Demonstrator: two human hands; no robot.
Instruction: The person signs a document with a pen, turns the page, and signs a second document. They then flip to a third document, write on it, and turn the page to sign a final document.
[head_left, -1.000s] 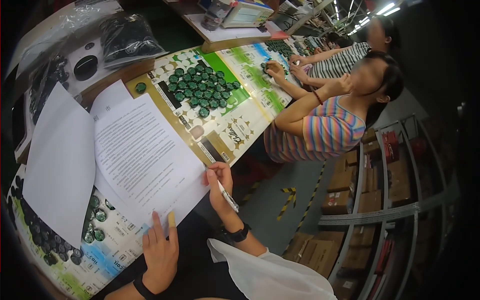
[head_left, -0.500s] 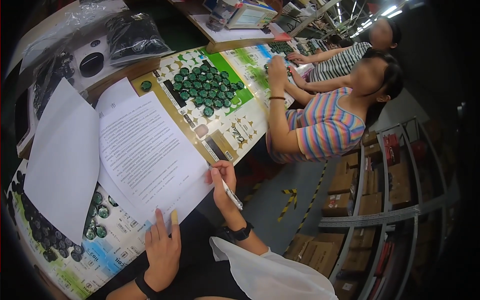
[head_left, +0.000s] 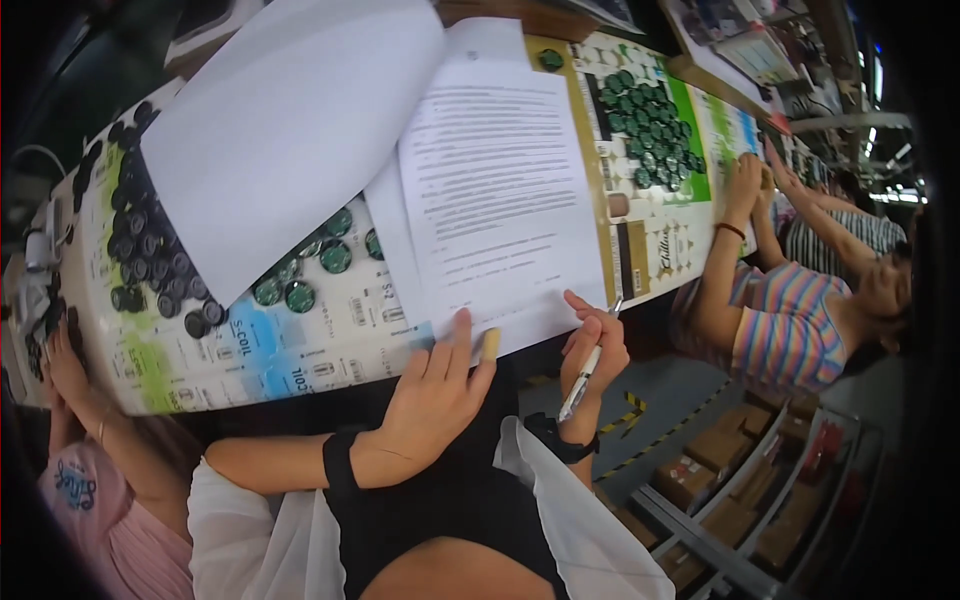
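My left hand (head_left: 425, 410) lies with its fingers stretched out over the lower edge of a printed sheet (head_left: 500, 190); a yellow cover sits on one digit. In my closed right hand (head_left: 603, 345) is a silver-and-white pen (head_left: 580, 385), held at the sheet's lower right corner. Its one end points up to the right, the other down toward my wrist. To the left, a blank-looking white page (head_left: 290, 120) is folded back from the stack, its edge curling over green round parts (head_left: 336, 256).
Black round parts (head_left: 150, 240) cover the table's left side. More green round parts (head_left: 650, 125) cluster right of the sheets. A co-worker in a striped shirt (head_left: 790, 325) works at the right; a pink-sleeved person (head_left: 125, 510) reaches in at left. Shelves with cartons (head_left: 725, 450) stand lower right.
The view has swung left, so the table and papers sit further right in it, and the pink-sleeved person has come into sight. My left hand stays on the sheet; my right keeps the pen.
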